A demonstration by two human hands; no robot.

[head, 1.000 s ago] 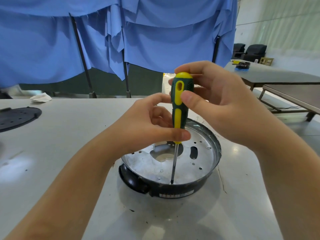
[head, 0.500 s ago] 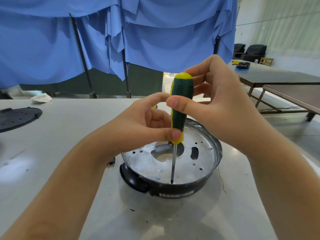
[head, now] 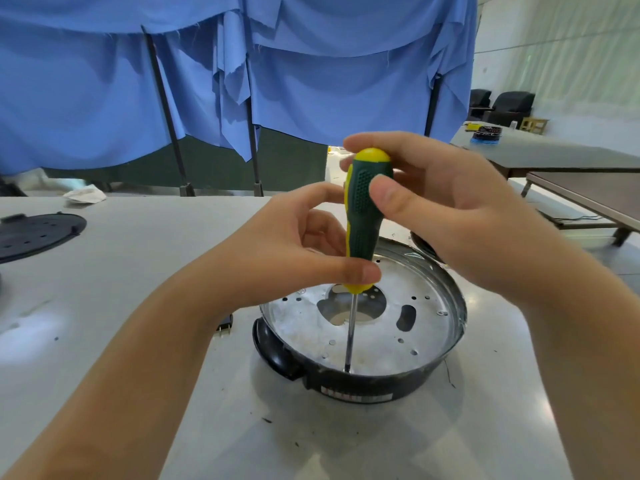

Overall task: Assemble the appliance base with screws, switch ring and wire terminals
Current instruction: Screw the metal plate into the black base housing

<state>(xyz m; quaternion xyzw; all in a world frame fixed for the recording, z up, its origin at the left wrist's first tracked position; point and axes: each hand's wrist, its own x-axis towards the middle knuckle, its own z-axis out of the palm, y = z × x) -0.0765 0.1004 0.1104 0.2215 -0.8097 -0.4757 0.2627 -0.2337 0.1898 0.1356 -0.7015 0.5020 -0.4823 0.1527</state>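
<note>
Both hands grasp an upright screwdriver (head: 366, 216): right hand (head: 446, 216) near the top, left hand (head: 291, 251) lower, tip on the appliance base (head: 367, 355). The base sits on a grey table (head: 121, 306) before blue drapes (head: 311, 81).

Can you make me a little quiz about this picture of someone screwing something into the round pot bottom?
1. True or false: the screwdriver stands nearly upright, with its tip down near the front edge of the appliance base.
2. Which hand pinches the low end of the handle? A) left hand B) right hand C) neither
3. Fill in the missing word: the flat black disc with holes lies on the table far to the ____ of the base.

Key: 1 true; 2 A; 3 left
</note>
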